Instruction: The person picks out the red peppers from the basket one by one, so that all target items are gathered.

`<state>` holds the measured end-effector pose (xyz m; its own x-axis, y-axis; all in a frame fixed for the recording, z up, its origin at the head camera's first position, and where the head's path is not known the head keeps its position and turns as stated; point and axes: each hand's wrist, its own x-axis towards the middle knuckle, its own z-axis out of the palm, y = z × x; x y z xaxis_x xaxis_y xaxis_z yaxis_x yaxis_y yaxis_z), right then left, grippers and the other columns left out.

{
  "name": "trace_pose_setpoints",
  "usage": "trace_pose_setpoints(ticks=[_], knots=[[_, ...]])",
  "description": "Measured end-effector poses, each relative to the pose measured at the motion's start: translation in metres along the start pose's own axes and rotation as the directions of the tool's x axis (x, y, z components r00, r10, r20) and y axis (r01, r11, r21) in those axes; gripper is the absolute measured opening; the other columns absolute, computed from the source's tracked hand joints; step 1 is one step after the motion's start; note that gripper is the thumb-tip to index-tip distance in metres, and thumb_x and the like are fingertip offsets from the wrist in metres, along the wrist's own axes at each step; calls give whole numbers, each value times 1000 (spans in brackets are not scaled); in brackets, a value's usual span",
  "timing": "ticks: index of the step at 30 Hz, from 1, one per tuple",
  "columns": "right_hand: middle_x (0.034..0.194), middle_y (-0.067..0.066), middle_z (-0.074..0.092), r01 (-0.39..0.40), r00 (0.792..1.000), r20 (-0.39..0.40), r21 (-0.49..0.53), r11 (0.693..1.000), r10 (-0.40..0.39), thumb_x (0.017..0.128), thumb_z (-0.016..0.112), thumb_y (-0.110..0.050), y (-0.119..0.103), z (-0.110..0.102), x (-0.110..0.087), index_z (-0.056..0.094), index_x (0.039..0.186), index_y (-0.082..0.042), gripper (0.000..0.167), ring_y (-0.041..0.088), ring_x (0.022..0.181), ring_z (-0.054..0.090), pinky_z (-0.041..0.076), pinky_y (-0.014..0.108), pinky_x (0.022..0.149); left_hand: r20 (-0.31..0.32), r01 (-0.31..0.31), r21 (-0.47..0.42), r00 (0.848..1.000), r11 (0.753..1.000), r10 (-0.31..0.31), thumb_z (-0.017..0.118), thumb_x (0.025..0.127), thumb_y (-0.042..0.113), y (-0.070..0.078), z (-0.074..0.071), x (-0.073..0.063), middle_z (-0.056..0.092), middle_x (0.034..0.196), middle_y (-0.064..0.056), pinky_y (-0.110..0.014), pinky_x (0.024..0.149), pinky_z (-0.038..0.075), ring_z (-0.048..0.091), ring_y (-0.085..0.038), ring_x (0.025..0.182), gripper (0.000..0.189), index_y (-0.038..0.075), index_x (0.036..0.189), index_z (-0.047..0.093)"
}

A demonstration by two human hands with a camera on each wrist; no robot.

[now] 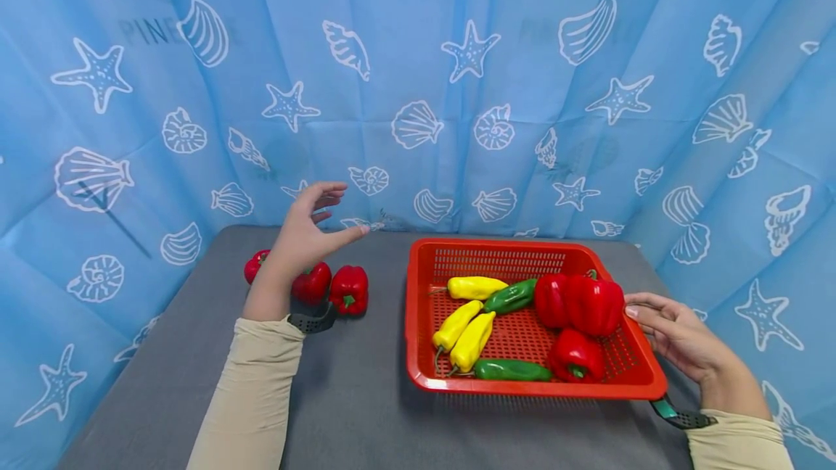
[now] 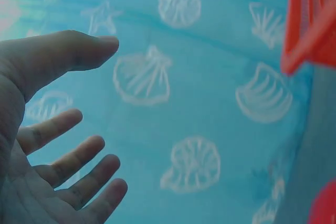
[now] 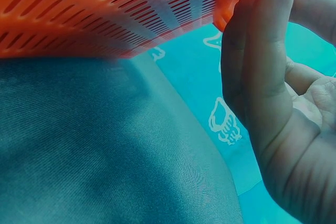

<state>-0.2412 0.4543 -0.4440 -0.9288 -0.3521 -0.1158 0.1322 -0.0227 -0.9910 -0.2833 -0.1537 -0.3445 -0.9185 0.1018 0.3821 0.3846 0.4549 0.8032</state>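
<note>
An orange-red plastic basket (image 1: 418,376) with slotted walls is on the right side of the table. My right hand (image 1: 682,336) grips its right rim, with the thumb at the rim's top edge and the other fingers along the outer wall. Inside it lie yellow long peppers (image 1: 473,341), green long peppers (image 1: 512,370) and red bell peppers (image 1: 594,304). My left hand (image 1: 307,234) is raised in the air left of the basket, fingers spread and nothing in them. Below it, red bell peppers (image 1: 349,289) lie on the table, partly hidden by the left forearm.
A grey cloth covers the table (image 1: 366,412). Behind and at both sides hangs a blue curtain (image 1: 418,78) printed with white shells and starfish. Black straps (image 1: 313,321) circle both wrists.
</note>
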Motion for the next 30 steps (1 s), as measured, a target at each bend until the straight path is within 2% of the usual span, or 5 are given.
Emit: trace_pose_setpoints(ticks=[5, 10, 19, 24, 30], knots=[[114, -6, 78, -1, 1000, 3, -2, 1000, 1, 112, 43, -6, 0, 0, 0, 72, 123, -24, 36, 15, 98, 79, 66, 34, 84, 36, -55, -17, 998, 998, 56, 89, 87, 31, 24, 21, 16, 55, 150, -7, -55, 119, 46, 54, -29, 139, 72, 16, 149, 54], [114, -7, 78, -19, 1000, -20, -29, 999, 19, 112, 45, -8, -2, 0, 0, 72, 122, -26, 34, 14, 98, 78, 66, 34, 83, 61, -119, -91, 990, 989, 125, 88, 88, 30, 45, 42, 31, 58, 147, -5, -50, 118, 49, 56, -25, 135, 68, 18, 147, 57], [114, -7, 78, -28, 999, -20, -43, 999, 27, 112, 45, -9, -2, 0, -1, 71, 123, -26, 33, 14, 98, 78, 66, 34, 83, 144, -182, -225, 965, 957, 217, 88, 88, 27, 94, 85, 50, 60, 146, -1, -47, 117, 49, 58, -20, 134, 60, 16, 141, 61], [114, -6, 78, -13, 1000, -15, -38, 999, 12, 112, 44, -8, -2, 0, 0, 71, 123, -25, 33, 14, 98, 78, 66, 35, 83, 199, -195, -266, 947, 944, 251, 87, 89, 26, 111, 110, 55, 60, 145, 1, -44, 116, 50, 57, -19, 134, 57, 17, 139, 62], [114, -6, 78, -14, 1000, -17, -49, 999, 14, 112, 45, -8, -3, 0, 0, 70, 124, -25, 33, 15, 96, 79, 66, 35, 83, 265, -171, -300, 930, 938, 254, 86, 90, 27, 124, 141, 57, 58, 147, 1, -37, 115, 50, 57, -15, 132, 57, 18, 140, 62]])
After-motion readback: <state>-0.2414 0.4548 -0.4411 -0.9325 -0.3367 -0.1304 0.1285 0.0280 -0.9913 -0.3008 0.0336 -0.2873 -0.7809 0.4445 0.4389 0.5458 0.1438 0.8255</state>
